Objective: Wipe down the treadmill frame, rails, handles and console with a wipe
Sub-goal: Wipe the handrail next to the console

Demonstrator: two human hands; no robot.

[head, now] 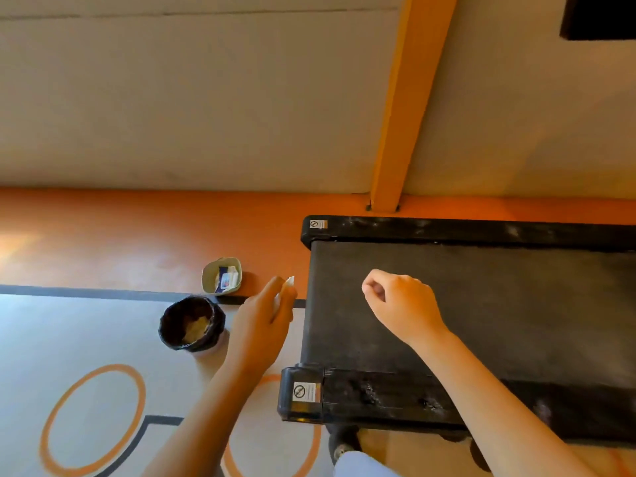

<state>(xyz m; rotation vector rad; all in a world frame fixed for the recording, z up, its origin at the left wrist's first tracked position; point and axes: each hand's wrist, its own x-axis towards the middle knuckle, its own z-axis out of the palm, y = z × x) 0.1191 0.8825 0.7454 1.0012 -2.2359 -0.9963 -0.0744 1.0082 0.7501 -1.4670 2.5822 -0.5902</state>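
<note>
The left hand (265,315) pinches the wipe (290,281) just beside the treadmill's (447,230) end, nearest it, while the right hand (399,304) hovers apart, curled and empty, over the belt (499,321), whose length and dusty rails (395,397) run off rightward.

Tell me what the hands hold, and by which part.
Left hand grips a white wipe by its lower part, tip poking out. Right hand curled, empty.

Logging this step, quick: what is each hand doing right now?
Left hand: holds the wipe.
Right hand: closed, holding nothing.
</note>
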